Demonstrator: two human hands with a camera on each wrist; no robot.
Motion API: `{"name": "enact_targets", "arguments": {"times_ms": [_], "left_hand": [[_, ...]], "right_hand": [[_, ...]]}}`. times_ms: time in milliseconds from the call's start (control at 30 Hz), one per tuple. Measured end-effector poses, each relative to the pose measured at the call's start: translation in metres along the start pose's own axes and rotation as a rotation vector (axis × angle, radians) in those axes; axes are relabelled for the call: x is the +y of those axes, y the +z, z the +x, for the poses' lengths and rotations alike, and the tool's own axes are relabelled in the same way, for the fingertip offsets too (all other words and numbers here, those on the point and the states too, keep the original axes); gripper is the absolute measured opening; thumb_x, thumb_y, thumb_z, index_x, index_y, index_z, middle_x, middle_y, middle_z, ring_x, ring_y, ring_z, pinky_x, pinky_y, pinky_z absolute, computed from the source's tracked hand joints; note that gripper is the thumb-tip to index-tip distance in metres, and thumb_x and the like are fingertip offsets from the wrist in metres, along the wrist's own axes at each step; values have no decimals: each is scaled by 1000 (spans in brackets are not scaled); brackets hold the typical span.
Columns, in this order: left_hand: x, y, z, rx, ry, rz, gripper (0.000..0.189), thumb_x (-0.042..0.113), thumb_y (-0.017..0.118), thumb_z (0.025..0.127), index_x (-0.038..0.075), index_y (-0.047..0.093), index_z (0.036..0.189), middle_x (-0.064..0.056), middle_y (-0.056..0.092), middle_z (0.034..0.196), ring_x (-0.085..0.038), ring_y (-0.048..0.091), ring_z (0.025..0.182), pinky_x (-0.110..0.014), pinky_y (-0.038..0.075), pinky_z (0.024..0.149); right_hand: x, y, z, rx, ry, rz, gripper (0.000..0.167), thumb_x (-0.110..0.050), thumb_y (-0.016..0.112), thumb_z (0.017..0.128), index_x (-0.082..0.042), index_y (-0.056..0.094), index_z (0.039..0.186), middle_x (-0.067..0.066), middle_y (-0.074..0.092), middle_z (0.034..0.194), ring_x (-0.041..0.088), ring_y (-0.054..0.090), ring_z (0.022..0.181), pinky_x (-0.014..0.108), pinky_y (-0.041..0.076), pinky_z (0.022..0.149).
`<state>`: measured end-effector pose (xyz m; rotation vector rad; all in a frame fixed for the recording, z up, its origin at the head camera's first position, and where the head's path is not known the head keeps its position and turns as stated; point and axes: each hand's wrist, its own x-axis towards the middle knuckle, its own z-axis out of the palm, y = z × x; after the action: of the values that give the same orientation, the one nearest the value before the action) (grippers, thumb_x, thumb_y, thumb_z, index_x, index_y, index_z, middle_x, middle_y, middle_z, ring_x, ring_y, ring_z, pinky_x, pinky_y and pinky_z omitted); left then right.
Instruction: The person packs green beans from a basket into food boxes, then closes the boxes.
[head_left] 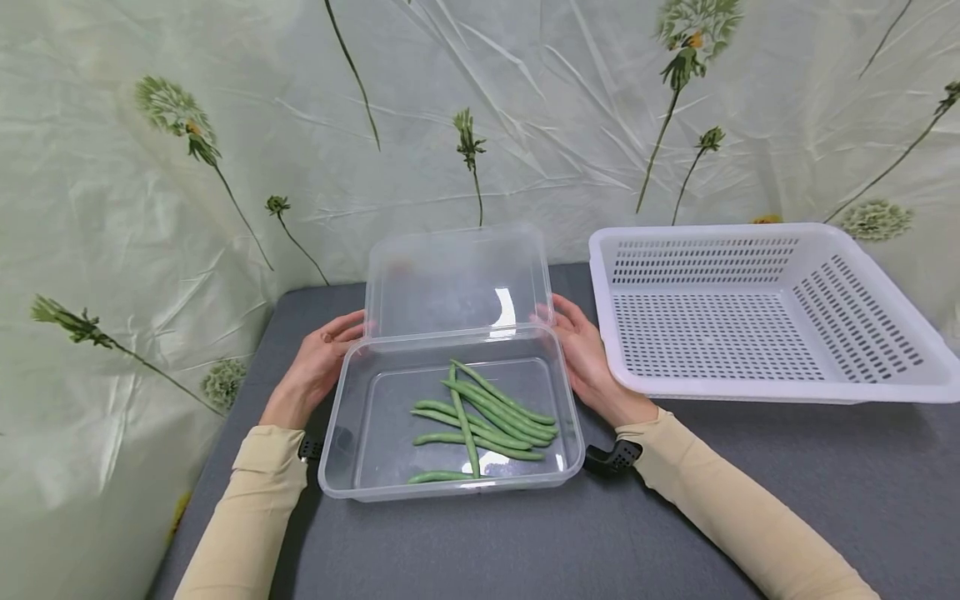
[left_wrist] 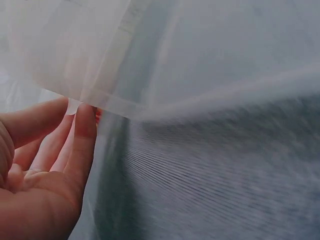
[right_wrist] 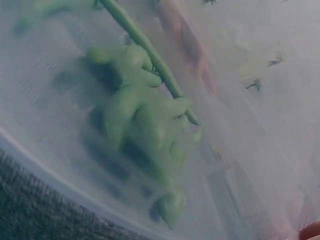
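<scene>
A clear plastic lid (head_left: pixel 450 279) stands tilted up along the far rim of a clear rectangular food container (head_left: pixel 450 492). Several green beans (head_left: pixel 498 421) lie inside, mostly toward the right, one crossing over the others. My left hand (head_left: pixel 318 362) pinches the lid's left edge, thumb against fingertips at a small tab in the left wrist view (left_wrist: pixel 55 165). At the opposite edge my right hand (head_left: pixel 588 362) holds the lid, fingertips showing through the plastic. The right wrist view shows the beans (right_wrist: pixel 145 120) blurred through the container wall, with only a sliver of hand in its corner.
A white perforated plastic basket (head_left: pixel 611 325) stands to the right, close beside my right hand. Dark grey cloth (head_left: pixel 450 550) covers the table. Behind and to the left hangs a pale sheet (head_left: pixel 247 125) printed with dandelions.
</scene>
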<state>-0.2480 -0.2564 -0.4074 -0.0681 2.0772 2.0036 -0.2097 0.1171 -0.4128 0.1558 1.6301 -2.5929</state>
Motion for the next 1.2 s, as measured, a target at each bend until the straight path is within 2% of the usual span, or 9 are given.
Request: {"name": "enact_targets", "arguments": {"times_ms": [133, 233, 367, 433, 567, 700, 933, 1100, 1200], "left_hand": [[8, -2, -1, -5, 19, -29, 63, 2, 65, 94, 2, 36, 150, 6, 65, 114, -7, 65, 100, -21, 53, 81], [15, -4, -3, -20, 19, -11, 65, 4, 67, 94, 3, 36, 151, 1, 63, 125, -7, 65, 102, -22, 52, 85], [22, -7, -4, -45, 31, 21, 66, 7, 68, 94, 4, 35, 152, -10, 50, 144, -8, 65, 104, -23, 52, 89], [25, -8, -5, -51, 46, 3, 66, 5, 68, 94, 2, 36, 151, -13, 49, 145, -9, 67, 102, -25, 53, 89], [30, -10, -6, -67, 76, -54, 65, -2, 64, 94, -2, 33, 151, -6, 59, 135, -11, 68, 100, -27, 53, 90], [34, -11, -8, -87, 100, -125, 65, -8, 61, 93, -5, 31, 150, 2, 66, 119, -13, 69, 99, -28, 53, 88], [38, -12, -12, -91, 124, -166, 48, -11, 60, 93, -1, 48, 138, -1, 70, 112, -15, 69, 98, -29, 55, 85], [40, -13, -16, -90, 148, -187, 36, -12, 60, 92, 2, 56, 125, -5, 71, 106, -16, 70, 96, -31, 56, 83], [41, -14, -18, -87, 164, -208, 30, -10, 61, 92, 3, 62, 119, -6, 72, 104, -17, 70, 94, -33, 56, 84]], "right_hand": [[-2, 1, 1, -37, -52, 98, 54, 6, 44, 102, -8, 30, 153, 17, 40, 150, 26, 49, 130, 25, 47, 97], [-4, 0, 1, -76, -83, 129, 53, 6, 39, 103, -8, 29, 154, 15, 37, 153, 28, 45, 134, 28, 45, 101], [-6, 2, 1, -109, -116, 153, 53, 7, 38, 104, -9, 29, 154, 15, 37, 153, 29, 44, 134, 31, 43, 104], [-7, 3, 2, -113, -129, 162, 53, 7, 38, 104, -10, 31, 153, 15, 37, 152, 28, 46, 132, 31, 44, 103], [-9, 5, 2, -111, -162, 147, 52, 6, 40, 103, -12, 34, 151, 14, 40, 151, 27, 50, 130, 29, 48, 98], [-9, 6, 2, -118, -221, 129, 51, 7, 41, 103, -12, 36, 150, 15, 42, 150, 34, 45, 133, 28, 50, 92], [-6, 5, -1, -180, -290, 140, 52, 6, 42, 103, -11, 34, 151, 15, 39, 152, 42, 34, 138, 30, 49, 94], [-4, 1, -4, -243, -325, 110, 54, 5, 39, 104, -11, 31, 154, 14, 35, 155, 38, 33, 140, 34, 45, 100], [-4, -1, -7, -256, -345, 38, 54, 5, 37, 104, -11, 29, 155, 11, 33, 156, 31, 33, 141, 34, 41, 104]]}}
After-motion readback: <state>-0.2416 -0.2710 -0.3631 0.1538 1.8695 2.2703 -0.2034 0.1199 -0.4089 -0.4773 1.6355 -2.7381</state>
